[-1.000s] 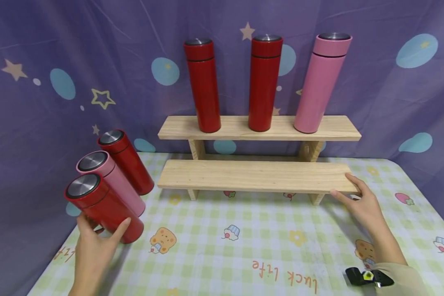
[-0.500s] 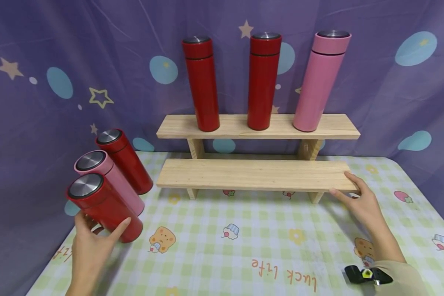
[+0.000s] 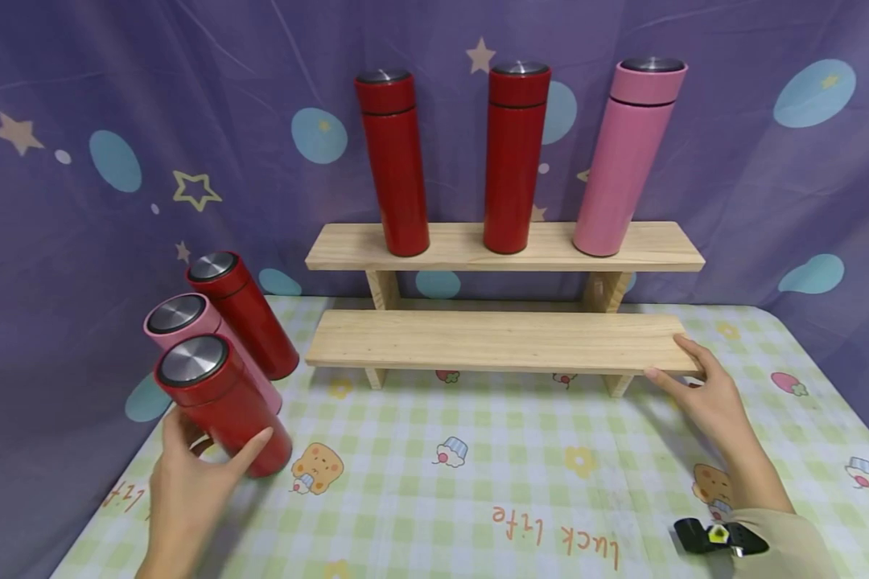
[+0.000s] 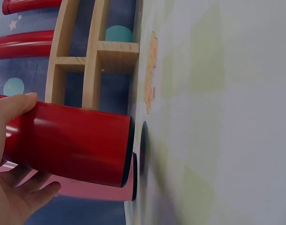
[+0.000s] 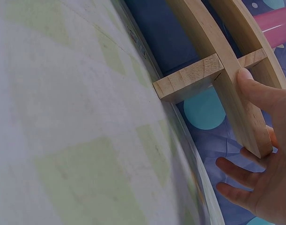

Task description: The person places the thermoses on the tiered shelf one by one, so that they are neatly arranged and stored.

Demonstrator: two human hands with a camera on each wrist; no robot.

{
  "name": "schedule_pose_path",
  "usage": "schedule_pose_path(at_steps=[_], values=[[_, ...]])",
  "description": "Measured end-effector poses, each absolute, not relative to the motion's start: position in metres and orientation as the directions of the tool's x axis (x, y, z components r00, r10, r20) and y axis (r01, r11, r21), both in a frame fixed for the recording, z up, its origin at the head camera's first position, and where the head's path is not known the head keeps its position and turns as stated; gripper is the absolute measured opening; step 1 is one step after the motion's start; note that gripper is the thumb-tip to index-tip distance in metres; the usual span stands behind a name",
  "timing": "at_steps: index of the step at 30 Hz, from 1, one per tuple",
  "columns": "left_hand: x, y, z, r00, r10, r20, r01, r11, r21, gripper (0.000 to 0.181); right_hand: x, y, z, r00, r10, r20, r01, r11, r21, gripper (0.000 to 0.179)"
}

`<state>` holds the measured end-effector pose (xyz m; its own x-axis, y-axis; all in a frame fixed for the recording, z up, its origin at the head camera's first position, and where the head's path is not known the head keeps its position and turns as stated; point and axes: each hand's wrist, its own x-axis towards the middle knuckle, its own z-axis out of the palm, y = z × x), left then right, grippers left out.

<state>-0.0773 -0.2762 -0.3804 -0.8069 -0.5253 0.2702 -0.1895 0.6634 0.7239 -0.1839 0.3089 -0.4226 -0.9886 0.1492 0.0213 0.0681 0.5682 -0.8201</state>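
Note:
My left hand (image 3: 191,486) grips a red thermos bottle (image 3: 235,414) round its body, thumb on the near side. In the left wrist view the bottle's dark base (image 4: 128,152) shows a gap to the tablecloth, with a shadow below. Just behind it stand a pink thermos bottle (image 3: 256,374), partly covered, and another red one (image 3: 249,322). On the right, my right hand (image 3: 713,402) holds the end of the lower board of a two-tier wooden shelf (image 3: 492,342), thumb on its front edge and fingers around the end. Two red bottles (image 3: 398,169) and a pink one (image 3: 630,161) stand on the upper board.
A green-checked tablecloth (image 3: 405,498) with cartoon prints covers the table. Close behind the shelf hangs a purple curtain (image 3: 224,96) with stars and blue spots. A black strap (image 3: 720,539) sits on the right wrist by the sleeve.
My left hand has shifted the red bottle slightly right, away from the pink one, and it now overlaps the pink bottle more in the head view. The right hand stays on the shelf end.

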Motion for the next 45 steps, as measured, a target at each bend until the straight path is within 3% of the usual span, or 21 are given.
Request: schedule_pose_path(at_steps=[27, 45], values=[[-0.081, -0.225, -0.366, -0.812, -0.367, 0.453, 0.117, 0.659, 0.743, 0.082, -0.182, 0.31, -0.422, -0.988, 0.155, 0.004, 0.087, 0.575, -0.813, 0.09], [-0.092, -0.194, -0.363, -0.841, -0.223, 0.493, 0.252, 0.645, 0.721, 0.083, -0.183, 0.309, -0.422, -0.988, 0.153, 0.014, 0.076, 0.57, -0.818, 0.092]])
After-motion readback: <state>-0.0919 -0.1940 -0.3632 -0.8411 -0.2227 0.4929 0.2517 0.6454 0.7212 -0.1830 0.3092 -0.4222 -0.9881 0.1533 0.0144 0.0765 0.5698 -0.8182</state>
